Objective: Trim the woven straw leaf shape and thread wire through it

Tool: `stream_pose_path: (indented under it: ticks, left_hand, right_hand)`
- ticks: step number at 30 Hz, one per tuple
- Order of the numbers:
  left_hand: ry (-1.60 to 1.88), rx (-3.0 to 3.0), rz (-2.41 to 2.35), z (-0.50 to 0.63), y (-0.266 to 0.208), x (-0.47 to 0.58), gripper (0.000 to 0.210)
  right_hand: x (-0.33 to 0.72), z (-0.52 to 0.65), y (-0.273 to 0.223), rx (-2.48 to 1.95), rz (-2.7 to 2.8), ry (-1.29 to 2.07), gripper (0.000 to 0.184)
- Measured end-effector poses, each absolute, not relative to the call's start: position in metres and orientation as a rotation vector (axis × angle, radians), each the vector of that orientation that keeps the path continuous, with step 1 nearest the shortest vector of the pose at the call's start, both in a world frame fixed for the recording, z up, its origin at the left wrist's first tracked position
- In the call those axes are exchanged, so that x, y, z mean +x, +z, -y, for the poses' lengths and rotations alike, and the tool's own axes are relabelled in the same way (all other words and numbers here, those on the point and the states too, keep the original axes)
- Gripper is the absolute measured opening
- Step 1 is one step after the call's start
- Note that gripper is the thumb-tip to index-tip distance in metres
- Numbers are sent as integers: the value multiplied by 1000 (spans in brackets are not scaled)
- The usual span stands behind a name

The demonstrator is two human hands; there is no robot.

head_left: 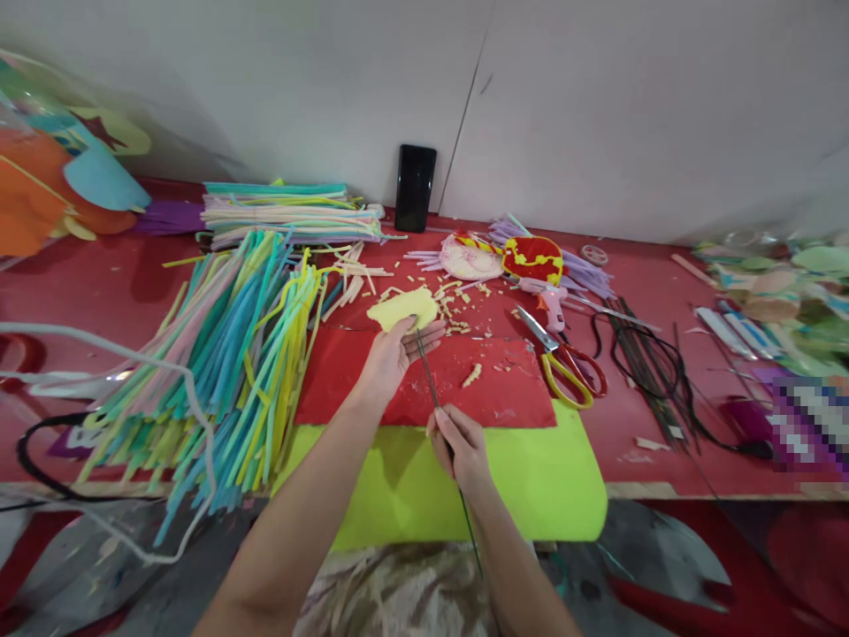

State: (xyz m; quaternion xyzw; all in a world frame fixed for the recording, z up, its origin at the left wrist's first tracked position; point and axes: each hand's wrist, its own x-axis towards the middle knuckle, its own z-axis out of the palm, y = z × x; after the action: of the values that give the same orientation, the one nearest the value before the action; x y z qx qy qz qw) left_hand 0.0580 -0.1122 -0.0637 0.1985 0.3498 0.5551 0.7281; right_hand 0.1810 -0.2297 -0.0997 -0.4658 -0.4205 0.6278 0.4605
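Note:
A pale yellow, petal-like piece (401, 307) is pinched under the thumb of my left hand (391, 354), whose other fingers stretch out to the right. My right hand (462, 440) is closed around thin dark wire stems (428, 372). Their upper ends reach the left fingers at the lower edge of the yellow piece; whether they are joined to it I cannot tell. A dark length of stem hangs below my right hand. Beneath both hands lie a red sheet (351, 380) and a yellow-green mat (537, 495).
Scissors (549, 341) and a pink glue gun (552, 305) lie to the right, near dark wire stems (646, 380). Bundles of coloured pipe cleaners (218, 318) cover the left side. A black phone (416, 188) leans on the wall. Small yellow scraps (456, 310) are scattered behind the hands.

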Motion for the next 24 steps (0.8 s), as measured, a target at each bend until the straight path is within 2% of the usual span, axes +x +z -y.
stream_pose_path:
  ticks: [24]
  left_hand:
    - [1215,505,-822,111,-66,49,20]
  right_hand:
    - [183,231,-99,-1185,1072,1576,35]
